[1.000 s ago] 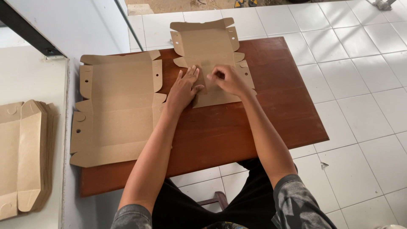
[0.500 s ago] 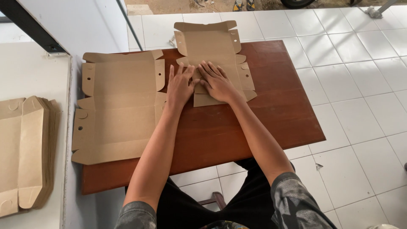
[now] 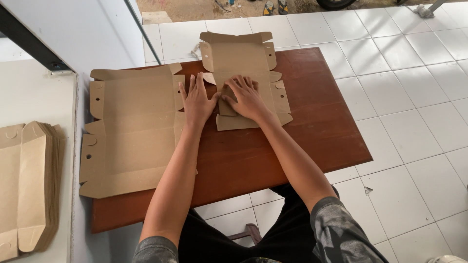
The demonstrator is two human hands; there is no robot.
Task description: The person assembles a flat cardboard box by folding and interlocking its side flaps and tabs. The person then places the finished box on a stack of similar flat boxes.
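A flat brown cardboard box blank [image 3: 239, 58] lies on the far middle of a reddish wooden table [image 3: 312, 141]. My right hand [image 3: 248, 97] presses palm-down on the blank's near part, fingers spread. My left hand [image 3: 197, 100] lies flat beside it, over the blank's left edge and the right edge of a second blank. Neither hand grips anything. That second, larger unfolded blank [image 3: 129, 129] covers the table's left side and overhangs its left edge.
A stack of folded brown cardboard pieces [image 3: 29, 185] sits on a white surface at the left. White floor tiles [image 3: 409, 87] surround the table on the right and far side. A white wall with a dark frame [image 3: 29, 44] stands at upper left.
Both hands have come together and flattened onto the near part of the far blank, pressing it down; a second ago the fingers were working its fold.
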